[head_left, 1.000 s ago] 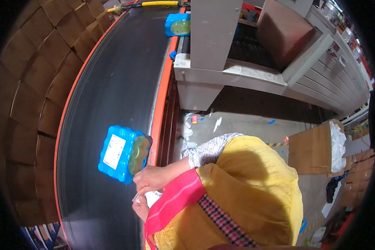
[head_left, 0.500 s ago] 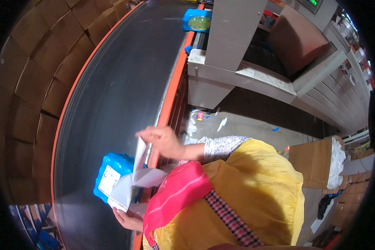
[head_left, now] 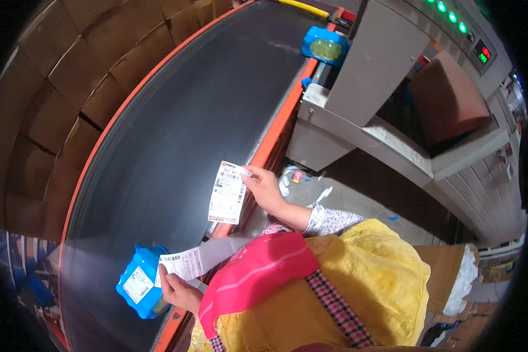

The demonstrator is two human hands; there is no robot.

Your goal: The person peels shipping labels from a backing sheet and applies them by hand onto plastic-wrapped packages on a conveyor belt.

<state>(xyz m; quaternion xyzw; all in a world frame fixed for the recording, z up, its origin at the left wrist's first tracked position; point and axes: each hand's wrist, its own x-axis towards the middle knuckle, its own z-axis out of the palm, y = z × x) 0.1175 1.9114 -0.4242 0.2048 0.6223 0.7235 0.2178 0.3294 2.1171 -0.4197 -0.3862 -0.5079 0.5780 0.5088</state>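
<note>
Right hand: we see it pinching a label near the upper right corner, thumb and fingers drawn together, the printed face toward us, the sheet held over the belt beside the orange rail. Left hand: we see its thumb pressed on a printed strip, which runs back toward the scarf; the other fingers are partly hidden from us.

Blue pack: one, on the near end of the belt, just beside the left hand and partly covered by strip and fingers; whether they touch it, we cannot tell. It bears a white sticker with print too small for us to read.

Second pack: blue, with a greenish front, at the far end by the rail. Machine: grey, right of the belt, with green lights and a lit display. Cartons: brown, stacked along the belt's left side. Scraps: white, on the floor below the machine. We also note a yellow garment on the person, beneath the pink scarf
</note>
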